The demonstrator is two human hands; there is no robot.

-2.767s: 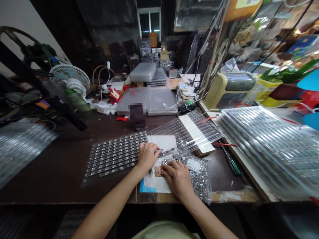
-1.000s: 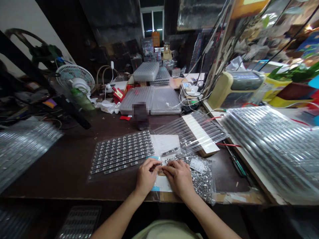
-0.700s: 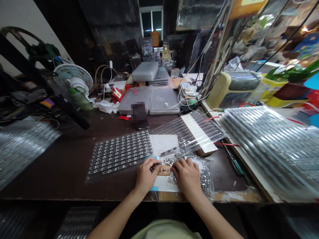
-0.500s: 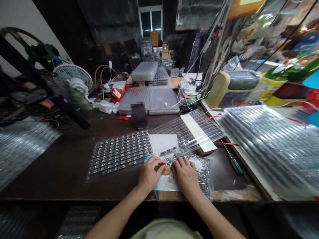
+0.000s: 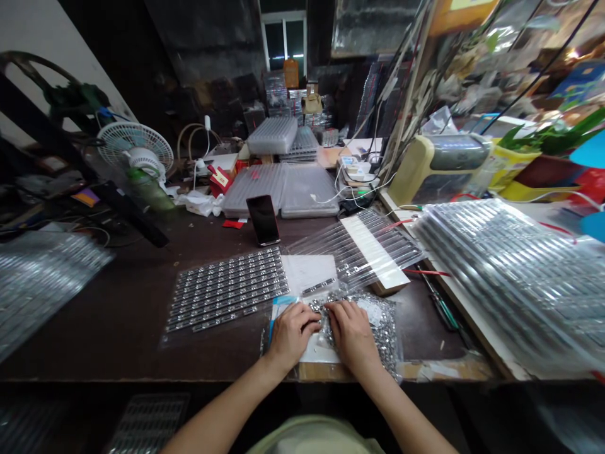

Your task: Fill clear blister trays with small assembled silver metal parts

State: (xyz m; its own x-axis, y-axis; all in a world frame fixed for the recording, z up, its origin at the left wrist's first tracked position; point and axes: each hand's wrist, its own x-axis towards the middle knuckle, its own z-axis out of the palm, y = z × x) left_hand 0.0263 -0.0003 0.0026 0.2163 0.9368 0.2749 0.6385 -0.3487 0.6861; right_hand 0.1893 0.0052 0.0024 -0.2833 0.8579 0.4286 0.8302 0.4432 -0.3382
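My left hand rests at the table's front with thumb and fingers curled together; anything in them is too small to make out. Close beside it, my right hand has its fingers bent down at the edge of a clear plastic bag full of small shiny metal parts. What its fingertips hold is hidden. Between and above both hands lie loose metal parts on white paper. A short dark strip with metal pieces lies just beyond. To the left is a clear tray of filled rows.
A phone stands upright behind the filled tray. Another clear tray under a white strip lies right of centre. Stacked trays fill the right side, with a screwdriver beside them. A fan stands back left.
My left hand has shifted slightly down and right, uncovering more of the blue-edged sheet. The brown patch between my hands no longer shows. My right hand has barely moved.
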